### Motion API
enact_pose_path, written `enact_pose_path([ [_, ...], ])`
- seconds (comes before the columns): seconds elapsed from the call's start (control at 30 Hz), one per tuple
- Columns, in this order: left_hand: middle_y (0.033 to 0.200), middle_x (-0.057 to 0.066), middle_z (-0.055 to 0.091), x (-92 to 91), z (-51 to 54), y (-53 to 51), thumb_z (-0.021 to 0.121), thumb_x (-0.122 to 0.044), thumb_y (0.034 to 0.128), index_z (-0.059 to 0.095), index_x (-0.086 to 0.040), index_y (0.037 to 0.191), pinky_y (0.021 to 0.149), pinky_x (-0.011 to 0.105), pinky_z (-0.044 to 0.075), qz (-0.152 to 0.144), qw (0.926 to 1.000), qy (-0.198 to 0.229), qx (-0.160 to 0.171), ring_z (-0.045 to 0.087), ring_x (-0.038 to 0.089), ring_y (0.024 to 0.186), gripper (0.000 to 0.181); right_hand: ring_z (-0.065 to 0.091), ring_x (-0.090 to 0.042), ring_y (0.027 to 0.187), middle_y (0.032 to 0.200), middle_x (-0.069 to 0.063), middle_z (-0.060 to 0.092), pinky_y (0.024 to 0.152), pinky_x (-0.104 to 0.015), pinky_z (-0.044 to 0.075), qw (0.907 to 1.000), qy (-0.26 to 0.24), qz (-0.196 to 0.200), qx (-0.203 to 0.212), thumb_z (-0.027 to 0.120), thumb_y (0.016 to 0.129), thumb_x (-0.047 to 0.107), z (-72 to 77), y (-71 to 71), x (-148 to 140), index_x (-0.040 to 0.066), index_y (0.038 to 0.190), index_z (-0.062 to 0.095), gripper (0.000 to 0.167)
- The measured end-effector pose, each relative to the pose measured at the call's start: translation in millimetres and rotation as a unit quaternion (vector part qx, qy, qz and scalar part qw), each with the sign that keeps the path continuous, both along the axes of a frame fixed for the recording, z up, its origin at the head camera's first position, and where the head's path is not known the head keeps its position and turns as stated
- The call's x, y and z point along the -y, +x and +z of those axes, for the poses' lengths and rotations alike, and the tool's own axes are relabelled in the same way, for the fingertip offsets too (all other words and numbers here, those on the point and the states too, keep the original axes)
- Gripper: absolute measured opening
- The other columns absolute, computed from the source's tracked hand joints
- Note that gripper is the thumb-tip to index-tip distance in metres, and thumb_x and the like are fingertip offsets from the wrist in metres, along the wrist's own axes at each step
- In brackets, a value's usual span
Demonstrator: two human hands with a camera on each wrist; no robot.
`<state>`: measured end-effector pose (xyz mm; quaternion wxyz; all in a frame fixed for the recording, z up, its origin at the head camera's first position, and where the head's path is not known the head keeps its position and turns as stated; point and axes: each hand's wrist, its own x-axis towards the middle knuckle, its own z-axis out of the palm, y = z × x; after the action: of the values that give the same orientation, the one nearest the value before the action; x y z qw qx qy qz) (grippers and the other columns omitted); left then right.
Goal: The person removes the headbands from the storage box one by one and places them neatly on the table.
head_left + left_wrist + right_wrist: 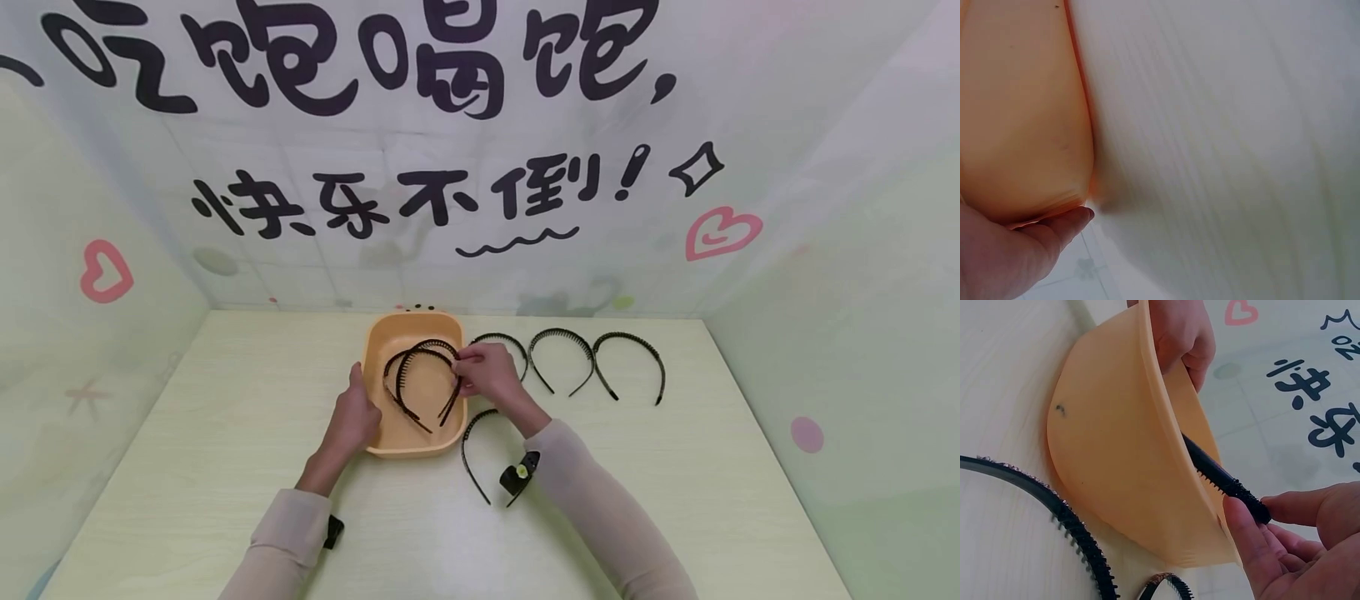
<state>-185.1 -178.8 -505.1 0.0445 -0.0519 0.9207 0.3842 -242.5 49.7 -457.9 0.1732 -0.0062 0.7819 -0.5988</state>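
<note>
An orange plastic basin (416,450) stands on the table with black toothed headbands (405,392) inside, overlapping one another. My left hand (357,417) grips the basin's left side; in the right wrist view its curled fingers (1191,347) show beyond the near rim. At the right rim, my right hand (491,373) pinches the curved top of a black headband (1225,478) between thumb and fingers. The rest of that headband reaches down into the basin, partly hidden by the wall in the right wrist view.
Right of the basin, three headbands (561,332) lie in a row near the back wall. Another headband (468,462) lies nearer the front, partly under my right forearm. Printed walls (450,275) border the pale wooden table (187,467) at back and sides.
</note>
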Motion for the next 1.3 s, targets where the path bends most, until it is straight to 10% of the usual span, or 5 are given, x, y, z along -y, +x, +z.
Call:
enact_pose_path([
  [0.5,0.091,0.034,0.063,-0.5,0.4,0.2,0.037,0.009,0.0873,0.003,0.013,0.152,0.052,0.032,0.04,0.001,0.9999,-0.005,-0.009,0.052,0.024,0.061,0.073,0.066,-0.013,0.066,0.102,-0.026,0.071,0.078,-0.052,0.057,0.9997,-0.016,-0.019,-0.008,0.065,0.093,0.007,-2.7,0.2,-10.7,-0.006,0.113,0.067,0.024],
  [0.87,0.071,0.02,0.058,-1.2,3.2,0.8,0.038,0.008,0.0867,0.002,0.013,0.152,0.05,0.032,0.038,0.0,1.0,-0.004,-0.008,0.047,0.021,0.054,0.075,0.071,-0.017,0.07,0.106,-0.023,0.072,0.077,-0.047,0.058,0.999,-0.028,-0.034,0.005,0.066,0.092,0.007,-4.8,-3.2,-19.2,-0.006,0.114,0.069,0.026],
  [1.3,0.095,0.037,0.063,-1.4,0.6,0.6,0.038,0.009,0.0871,0.004,0.013,0.152,0.055,0.034,0.042,0.003,0.9999,-0.008,-0.013,0.054,0.026,0.064,0.073,0.07,-0.036,0.097,0.115,-0.026,0.068,0.081,-0.043,0.058,0.9984,-0.029,-0.031,0.039,0.062,0.096,0.011,-5.7,-1.4,-35.3,-0.007,0.122,0.065,0.032],
])
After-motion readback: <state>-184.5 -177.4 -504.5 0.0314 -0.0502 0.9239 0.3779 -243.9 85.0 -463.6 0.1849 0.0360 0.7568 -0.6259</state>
